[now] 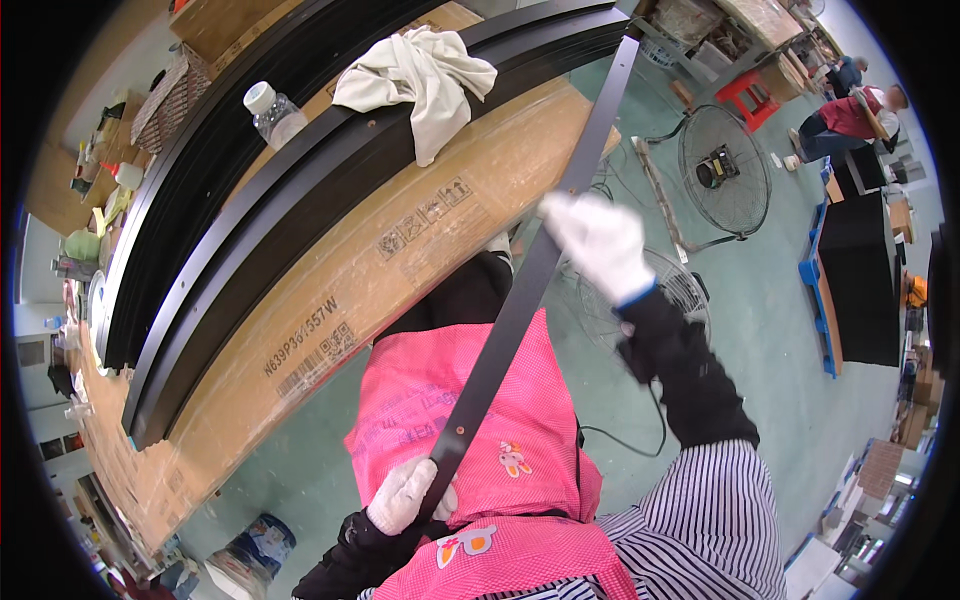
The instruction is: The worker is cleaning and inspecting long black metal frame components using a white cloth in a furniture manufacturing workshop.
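A long flat black strip [500, 350] with small holes runs slantwise in front of me, from my lap up past the edge of the table. My left hand [402, 495], in a white knit glove, is closed around its near end. Further up, my right hand [602, 245], also gloved in white, meets the strip's right edge; motion smears its fingers. On the table lie stacked curved black strips [250, 235], with a crumpled cream cloth [420, 85] draped over them. Behind the front stack stands a clear bottle with a white cap [275, 115].
Printed cardboard [420, 250] covers the table under the stacks. Floor fans [715, 170] stand to the right, with a cable on the green floor. A red stool [748, 98] and another person [850, 125] are at the far right. A bucket [262, 545] sits at lower left.
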The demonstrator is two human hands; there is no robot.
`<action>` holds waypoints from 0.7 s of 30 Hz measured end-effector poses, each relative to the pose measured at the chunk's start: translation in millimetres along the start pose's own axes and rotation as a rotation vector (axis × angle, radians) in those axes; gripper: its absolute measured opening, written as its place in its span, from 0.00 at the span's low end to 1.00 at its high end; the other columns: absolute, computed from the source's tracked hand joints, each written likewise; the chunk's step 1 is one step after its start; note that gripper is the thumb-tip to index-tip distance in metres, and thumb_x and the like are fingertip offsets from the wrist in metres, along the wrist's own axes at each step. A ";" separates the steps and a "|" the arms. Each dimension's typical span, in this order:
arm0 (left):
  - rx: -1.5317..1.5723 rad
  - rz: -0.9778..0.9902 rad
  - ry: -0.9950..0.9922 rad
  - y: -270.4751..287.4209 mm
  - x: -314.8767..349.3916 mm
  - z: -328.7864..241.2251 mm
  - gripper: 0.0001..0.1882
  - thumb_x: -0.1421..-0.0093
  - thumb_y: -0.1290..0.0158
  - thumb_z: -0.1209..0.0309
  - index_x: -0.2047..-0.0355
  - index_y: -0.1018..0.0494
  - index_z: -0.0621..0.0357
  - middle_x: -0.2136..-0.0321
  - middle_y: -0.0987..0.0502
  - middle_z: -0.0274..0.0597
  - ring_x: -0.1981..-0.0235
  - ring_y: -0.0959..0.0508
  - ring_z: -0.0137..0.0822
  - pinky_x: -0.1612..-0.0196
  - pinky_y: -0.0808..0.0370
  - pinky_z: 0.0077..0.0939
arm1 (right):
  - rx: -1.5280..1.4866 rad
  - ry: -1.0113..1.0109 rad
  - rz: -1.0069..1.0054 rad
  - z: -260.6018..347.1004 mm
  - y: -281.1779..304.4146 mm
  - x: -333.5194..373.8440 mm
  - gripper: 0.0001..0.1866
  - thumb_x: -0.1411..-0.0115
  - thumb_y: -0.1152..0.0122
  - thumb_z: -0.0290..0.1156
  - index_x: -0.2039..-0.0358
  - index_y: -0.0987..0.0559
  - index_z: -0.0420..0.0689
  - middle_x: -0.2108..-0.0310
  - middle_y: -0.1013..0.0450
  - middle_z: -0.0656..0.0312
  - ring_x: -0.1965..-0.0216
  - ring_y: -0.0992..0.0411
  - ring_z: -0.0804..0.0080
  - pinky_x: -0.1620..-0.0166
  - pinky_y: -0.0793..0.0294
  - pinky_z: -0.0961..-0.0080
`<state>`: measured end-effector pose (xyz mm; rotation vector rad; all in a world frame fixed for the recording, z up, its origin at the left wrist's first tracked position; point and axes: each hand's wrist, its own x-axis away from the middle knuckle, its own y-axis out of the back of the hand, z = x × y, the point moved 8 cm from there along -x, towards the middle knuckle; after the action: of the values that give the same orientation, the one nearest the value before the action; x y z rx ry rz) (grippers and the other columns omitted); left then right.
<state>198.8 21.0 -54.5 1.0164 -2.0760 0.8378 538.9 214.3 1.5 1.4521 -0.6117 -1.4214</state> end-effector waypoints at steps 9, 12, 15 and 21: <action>-0.010 0.000 0.016 -3.3 -6.1 -6.1 0.30 0.25 0.64 0.49 0.68 0.23 0.62 0.78 0.22 0.40 0.77 0.23 0.32 0.70 0.26 0.27 | -0.297 -0.575 -0.044 -184.5 -25.7 -40.2 0.21 0.33 0.40 0.48 0.49 0.16 0.47 0.53 0.18 0.51 0.50 0.20 0.54 0.46 0.24 0.65; -0.021 0.052 -0.029 -5.7 -7.9 -14.4 0.33 0.24 0.65 0.47 0.69 0.24 0.63 0.78 0.22 0.42 0.77 0.21 0.34 0.70 0.23 0.27 | -0.381 -0.543 -0.009 -128.1 -28.8 -9.6 0.19 0.31 0.40 0.38 0.46 0.18 0.41 0.51 0.17 0.52 0.48 0.19 0.64 0.43 0.26 0.73; -0.093 0.070 -0.077 -5.7 -16.5 -21.4 0.32 0.23 0.67 0.48 0.67 0.25 0.63 0.77 0.22 0.42 0.77 0.21 0.34 0.70 0.23 0.28 | -0.326 -0.423 -0.004 -27.6 -5.7 25.2 0.16 0.31 0.41 0.42 0.51 0.15 0.47 0.59 0.16 0.56 0.57 0.18 0.58 0.53 0.20 0.67; -0.133 0.120 -0.177 -15.5 -40.7 -45.7 0.35 0.23 0.68 0.44 0.63 0.26 0.65 0.72 0.18 0.48 0.74 0.17 0.38 0.66 0.20 0.32 | -0.263 0.066 0.165 170.6 27.3 91.9 0.17 0.43 0.33 0.31 0.51 0.14 0.57 0.78 0.28 0.67 0.81 0.29 0.71 0.77 0.31 0.70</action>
<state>243.9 65.1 -56.5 0.9304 -2.3284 0.6783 402.7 74.2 11.1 1.2078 -0.4717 -1.2675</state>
